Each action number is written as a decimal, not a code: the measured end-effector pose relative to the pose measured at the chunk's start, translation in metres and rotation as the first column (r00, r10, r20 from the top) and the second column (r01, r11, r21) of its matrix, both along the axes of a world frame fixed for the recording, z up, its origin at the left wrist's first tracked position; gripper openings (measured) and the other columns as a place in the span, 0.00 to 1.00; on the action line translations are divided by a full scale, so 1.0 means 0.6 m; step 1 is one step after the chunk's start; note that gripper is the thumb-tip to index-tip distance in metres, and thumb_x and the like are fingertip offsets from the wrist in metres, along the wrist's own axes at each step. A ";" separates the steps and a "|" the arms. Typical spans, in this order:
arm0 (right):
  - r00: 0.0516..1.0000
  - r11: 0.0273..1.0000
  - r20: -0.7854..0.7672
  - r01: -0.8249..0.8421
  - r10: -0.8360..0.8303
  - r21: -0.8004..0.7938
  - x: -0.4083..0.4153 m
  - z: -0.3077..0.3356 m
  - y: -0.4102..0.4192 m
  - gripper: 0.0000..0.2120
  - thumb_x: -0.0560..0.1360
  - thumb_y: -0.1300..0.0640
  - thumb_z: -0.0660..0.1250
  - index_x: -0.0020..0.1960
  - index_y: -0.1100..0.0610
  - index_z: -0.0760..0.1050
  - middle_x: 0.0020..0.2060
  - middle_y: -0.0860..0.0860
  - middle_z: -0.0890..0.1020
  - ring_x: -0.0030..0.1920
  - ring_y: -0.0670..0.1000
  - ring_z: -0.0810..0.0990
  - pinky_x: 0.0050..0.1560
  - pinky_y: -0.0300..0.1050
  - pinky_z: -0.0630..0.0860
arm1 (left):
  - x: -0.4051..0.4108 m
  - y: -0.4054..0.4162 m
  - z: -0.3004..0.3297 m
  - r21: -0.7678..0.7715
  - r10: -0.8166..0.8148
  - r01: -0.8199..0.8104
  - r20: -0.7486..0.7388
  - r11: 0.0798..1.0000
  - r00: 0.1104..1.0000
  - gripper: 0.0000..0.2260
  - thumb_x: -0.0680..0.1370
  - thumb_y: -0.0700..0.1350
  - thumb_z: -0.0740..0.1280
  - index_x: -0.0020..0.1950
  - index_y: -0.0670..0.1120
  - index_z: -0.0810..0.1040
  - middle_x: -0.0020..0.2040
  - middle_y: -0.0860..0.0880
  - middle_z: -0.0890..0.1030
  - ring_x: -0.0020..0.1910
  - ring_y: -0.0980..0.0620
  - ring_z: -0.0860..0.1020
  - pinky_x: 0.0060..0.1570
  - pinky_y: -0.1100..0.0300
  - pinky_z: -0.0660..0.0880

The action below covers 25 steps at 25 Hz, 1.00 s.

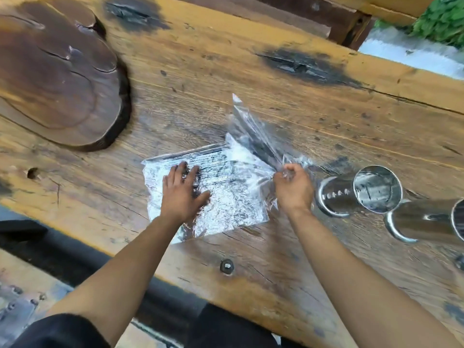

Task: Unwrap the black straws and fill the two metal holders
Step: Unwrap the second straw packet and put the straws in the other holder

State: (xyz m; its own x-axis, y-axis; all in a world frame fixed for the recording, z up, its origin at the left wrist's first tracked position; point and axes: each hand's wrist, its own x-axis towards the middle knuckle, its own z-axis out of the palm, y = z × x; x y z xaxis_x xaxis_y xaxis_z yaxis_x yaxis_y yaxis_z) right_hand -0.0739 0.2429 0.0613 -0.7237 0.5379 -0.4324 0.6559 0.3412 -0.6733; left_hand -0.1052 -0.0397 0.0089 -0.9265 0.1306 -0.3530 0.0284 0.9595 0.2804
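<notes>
Rough wooden counter carries the wrapped black straws near its front edge, where my left hand presses flat on the pack, my right hand pinches the raised wrap, and two metal holders stand toward the right edge.

Setting: you stand at an outdoor rustic bar or café counter, shown by the thick, knotted, weathered plank table, a dark wood-slice board, heavy timber beams, and green foliage beyond the edge
</notes>
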 end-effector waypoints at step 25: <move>0.840 0.805 0.048 -0.533 0.541 0.261 -0.053 -0.020 -0.018 0.14 0.84 0.52 0.64 0.67 0.55 0.77 0.58 0.50 0.75 0.60 0.49 0.75 0.69 0.48 0.73 | 0.177 0.054 -0.050 -0.157 -0.369 0.369 0.034 0.916 0.929 0.42 0.76 0.69 0.65 0.84 0.49 0.63 0.85 0.36 0.57 0.85 0.36 0.53 0.79 0.35 0.49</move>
